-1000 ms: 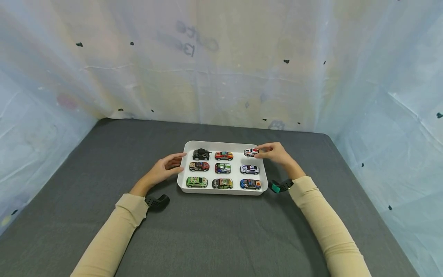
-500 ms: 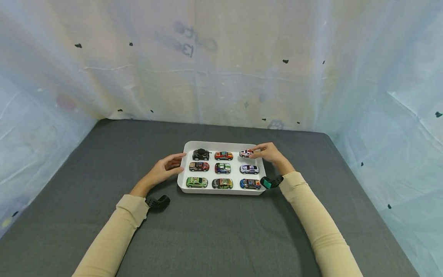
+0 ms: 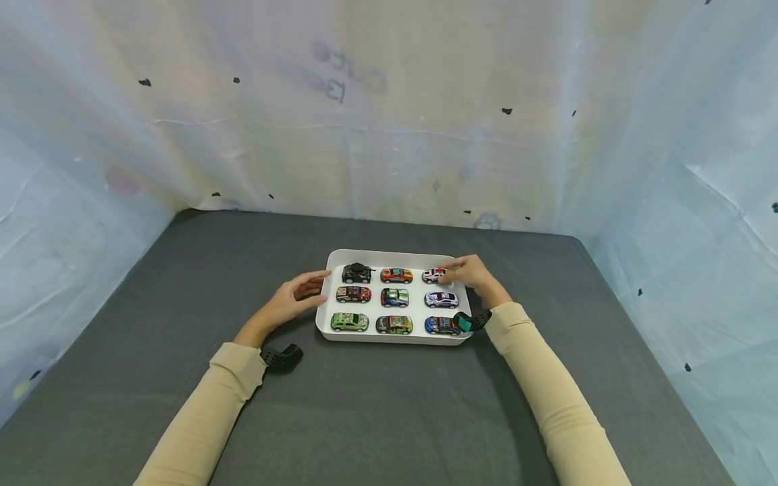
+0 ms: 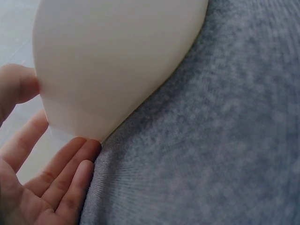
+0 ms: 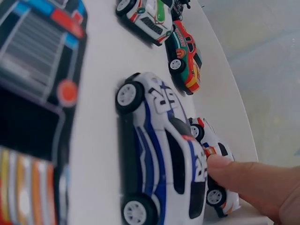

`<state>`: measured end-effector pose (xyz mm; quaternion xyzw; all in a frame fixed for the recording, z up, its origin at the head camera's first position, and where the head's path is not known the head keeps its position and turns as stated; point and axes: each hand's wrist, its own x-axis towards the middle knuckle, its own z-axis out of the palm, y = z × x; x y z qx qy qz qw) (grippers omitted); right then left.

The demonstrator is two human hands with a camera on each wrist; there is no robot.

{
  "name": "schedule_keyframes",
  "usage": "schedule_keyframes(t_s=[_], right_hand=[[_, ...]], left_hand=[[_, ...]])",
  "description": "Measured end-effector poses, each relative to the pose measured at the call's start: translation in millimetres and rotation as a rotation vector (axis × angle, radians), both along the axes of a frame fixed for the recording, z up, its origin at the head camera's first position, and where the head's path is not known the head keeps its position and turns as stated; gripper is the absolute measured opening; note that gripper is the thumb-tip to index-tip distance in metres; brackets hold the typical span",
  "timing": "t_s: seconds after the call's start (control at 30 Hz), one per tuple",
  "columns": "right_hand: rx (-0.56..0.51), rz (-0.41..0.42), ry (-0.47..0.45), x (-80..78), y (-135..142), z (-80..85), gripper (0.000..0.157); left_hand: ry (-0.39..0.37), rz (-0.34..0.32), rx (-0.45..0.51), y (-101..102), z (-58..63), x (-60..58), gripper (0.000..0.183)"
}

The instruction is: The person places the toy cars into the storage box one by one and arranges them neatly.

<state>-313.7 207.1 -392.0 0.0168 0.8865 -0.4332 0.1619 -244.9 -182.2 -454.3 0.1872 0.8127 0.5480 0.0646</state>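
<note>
A white tray (image 3: 418,314) holds several toy cars set out in three rows. My right hand (image 3: 473,273) reaches over the tray's back right corner and pinches a white-and-red toy car (image 3: 432,275). In the right wrist view the thumb (image 5: 255,180) presses on the side of that car, behind a white-and-blue toy car (image 5: 171,154); the other fingers are out of sight. At the tray's left end, my left hand (image 3: 290,297) rests with thumb and fingertips against the outer wall. The left wrist view shows its fingers (image 4: 70,173) spread along that wall (image 4: 112,61).
Nearest the white-and-red car are the white-and-blue car in front and a red-orange toy car (image 3: 396,275) to its left. A black toy car (image 3: 356,273) with a raised top stands back left. Grey cloth (image 3: 377,405) covers the table, and pale sheeting (image 3: 413,135) hangs behind it.
My right hand moved left with the white-and-red car, then slightly down, bringing it into line with the back row. The left hand stayed at the tray's left end.
</note>
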Motion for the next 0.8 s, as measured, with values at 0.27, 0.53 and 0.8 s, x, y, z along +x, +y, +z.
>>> schedule_keyframes(t_s=[0.27,0.53,0.8], right_hand=[[0.093,0.002,0.030,-0.1,-3,-1.5,0.043],[0.144,-0.002,0.039,1.8,-1,-0.6,0.042],[0.195,0.038,0.211,23.0,19,24.7,0.050]], left_hand=[[0.009,0.012,-0.002,1,1.1,1.5,0.059],[0.016,-0.006,-0.007,5,0.6,-0.3,0.059],[0.106,0.060,-0.135,-3,17.4,1.4,0.058]])
